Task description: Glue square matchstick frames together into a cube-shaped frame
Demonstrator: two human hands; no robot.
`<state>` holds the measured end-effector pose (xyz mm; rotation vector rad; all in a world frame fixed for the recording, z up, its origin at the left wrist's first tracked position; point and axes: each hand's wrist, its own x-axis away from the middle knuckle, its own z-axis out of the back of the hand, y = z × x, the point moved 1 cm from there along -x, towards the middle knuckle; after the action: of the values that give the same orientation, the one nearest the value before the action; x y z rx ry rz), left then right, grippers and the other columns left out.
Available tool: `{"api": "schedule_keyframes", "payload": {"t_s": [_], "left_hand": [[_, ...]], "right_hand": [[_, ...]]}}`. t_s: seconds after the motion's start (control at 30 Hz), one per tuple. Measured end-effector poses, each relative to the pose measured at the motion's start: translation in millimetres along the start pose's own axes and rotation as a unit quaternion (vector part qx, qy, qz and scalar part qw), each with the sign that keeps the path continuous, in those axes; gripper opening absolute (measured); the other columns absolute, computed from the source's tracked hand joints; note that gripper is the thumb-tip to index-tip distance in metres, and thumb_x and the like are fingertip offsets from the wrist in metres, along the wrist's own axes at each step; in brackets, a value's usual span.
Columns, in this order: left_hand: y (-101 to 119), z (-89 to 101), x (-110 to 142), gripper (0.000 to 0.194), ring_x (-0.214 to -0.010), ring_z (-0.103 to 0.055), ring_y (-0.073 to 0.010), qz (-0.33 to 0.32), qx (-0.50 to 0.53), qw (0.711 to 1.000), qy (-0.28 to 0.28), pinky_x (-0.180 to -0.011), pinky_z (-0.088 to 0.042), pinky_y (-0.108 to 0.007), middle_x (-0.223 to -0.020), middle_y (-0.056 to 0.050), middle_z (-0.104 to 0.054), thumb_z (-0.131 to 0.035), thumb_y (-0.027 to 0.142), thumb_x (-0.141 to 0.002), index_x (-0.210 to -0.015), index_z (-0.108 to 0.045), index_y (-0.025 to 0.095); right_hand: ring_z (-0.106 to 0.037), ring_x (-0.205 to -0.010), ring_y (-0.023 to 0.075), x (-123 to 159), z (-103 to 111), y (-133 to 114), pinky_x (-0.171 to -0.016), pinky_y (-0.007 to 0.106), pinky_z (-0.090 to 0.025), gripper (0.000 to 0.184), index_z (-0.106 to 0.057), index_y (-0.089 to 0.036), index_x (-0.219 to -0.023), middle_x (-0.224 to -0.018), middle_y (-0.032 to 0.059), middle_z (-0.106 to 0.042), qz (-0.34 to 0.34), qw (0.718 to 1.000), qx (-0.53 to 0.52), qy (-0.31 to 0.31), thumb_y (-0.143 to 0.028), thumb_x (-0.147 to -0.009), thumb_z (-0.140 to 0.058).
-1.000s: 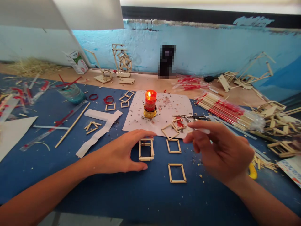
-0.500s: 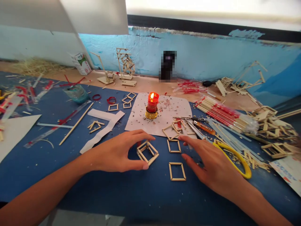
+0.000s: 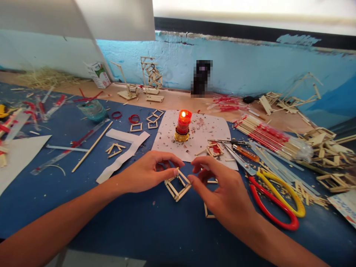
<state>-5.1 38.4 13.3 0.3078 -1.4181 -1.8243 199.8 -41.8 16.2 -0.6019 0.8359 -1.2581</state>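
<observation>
A small open box frame of wooden sticks (image 3: 178,184) is tilted on the blue table (image 3: 111,218). My left hand (image 3: 147,172) pinches its upper left corner between thumb and fingers. My right hand (image 3: 219,189) is at its right side, fingers curled, thumb tip touching the frame's right corner. Two flat stick rectangles, one (image 3: 213,181) and another (image 3: 207,213), lie partly hidden under my right hand. Just behind, a lit red candle (image 3: 183,124) stands on a white sheet (image 3: 205,131).
Red and yellow-handled scissors (image 3: 278,200) lie right of my hand, with a cutter (image 3: 246,152) and a bundle of sticks (image 3: 272,137). Stick frames (image 3: 330,181) pile at the right. Stick models (image 3: 151,78) stand by the blue wall. A ruler (image 3: 69,146) and paper strips lie left.
My right hand moved left from the flat rectangles to the box frame. My left hand went on turning and tilting the frame. The view shifted, bringing the scissors fully into sight.
</observation>
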Motion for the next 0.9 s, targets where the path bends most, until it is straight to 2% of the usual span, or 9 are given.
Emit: {"api": "schedule_keyframes", "payload": {"t_s": [0.17,0.43,0.67,0.77,0.83,0.9], "left_hand": [[0.6,-1.6,-0.7,0.026,-0.074,-0.063,-0.0157,0.017,-0.024,0.999,0.013,-0.063,-0.050,-0.024,-0.083,-0.002,-0.072,-0.066,0.038,-0.094,-0.108,-0.076,0.019],[8.5,-5.5,-1.2,0.018,-0.067,-0.062,-0.0135,0.022,-0.041,0.998,0.034,-0.058,-0.047,-0.022,-0.076,0.000,-0.071,-0.067,0.031,-0.091,-0.095,-0.076,0.017],[8.6,-5.9,-2.1,0.020,-0.065,-0.062,-0.0137,0.014,-0.059,0.998,0.033,-0.057,-0.047,-0.022,-0.074,0.001,-0.070,-0.065,0.034,-0.092,-0.099,-0.076,0.019],[7.6,-3.2,-0.3,0.024,-0.066,-0.061,-0.0147,0.016,-0.079,0.996,0.042,-0.057,-0.045,-0.024,-0.077,0.000,-0.071,-0.063,0.039,-0.093,-0.105,-0.076,0.022],[7.2,-1.1,1.7,0.027,-0.069,-0.061,-0.0158,0.024,-0.095,0.994,0.055,-0.058,-0.044,-0.025,-0.081,0.000,-0.072,-0.062,0.042,-0.094,-0.108,-0.076,0.024],[7.3,0.3,4.0,0.030,-0.071,-0.062,-0.0167,0.030,-0.109,0.992,0.065,-0.061,-0.045,-0.026,-0.085,-0.001,-0.073,-0.061,0.046,-0.094,-0.110,-0.076,0.025]], "right_hand": [[-0.065,-0.065,0.0129,-0.7,-11.0,4.0,-0.063,0.025,-0.051,0.019,-0.064,-0.023,-0.104,-0.082,-0.0029,-0.069,-0.006,1.000,0.004,0.010,-0.016,-0.088,-0.071],[-0.067,-0.065,0.0121,2.2,-15.3,5.5,-0.062,0.022,-0.051,0.016,-0.065,-0.024,-0.100,-0.079,-0.0041,-0.071,-0.002,1.000,-0.002,0.002,-0.013,-0.089,-0.067],[-0.069,-0.065,0.0131,2.0,-17.3,4.1,-0.062,0.024,-0.054,0.015,-0.065,-0.024,-0.102,-0.080,-0.0030,-0.072,0.009,1.000,0.002,0.014,-0.016,-0.089,-0.068],[-0.071,-0.067,0.0142,4.3,-6.3,1.3,-0.065,0.026,-0.056,0.018,-0.065,-0.024,-0.108,-0.082,-0.0018,-0.075,0.045,0.997,0.021,0.063,-0.017,-0.091,-0.067],[-0.072,-0.068,0.0156,8.4,9.1,0.9,-0.067,0.028,-0.057,0.019,-0.067,-0.026,-0.112,-0.083,-0.0012,-0.077,0.057,0.990,0.055,0.113,-0.019,-0.094,-0.065],[-0.071,-0.063,0.0166,12.7,29.8,1.7,-0.061,0.031,-0.054,0.019,-0.071,-0.031,-0.112,-0.080,-0.0019,-0.077,0.042,0.980,0.090,0.172,-0.024,-0.096,-0.065]]}}
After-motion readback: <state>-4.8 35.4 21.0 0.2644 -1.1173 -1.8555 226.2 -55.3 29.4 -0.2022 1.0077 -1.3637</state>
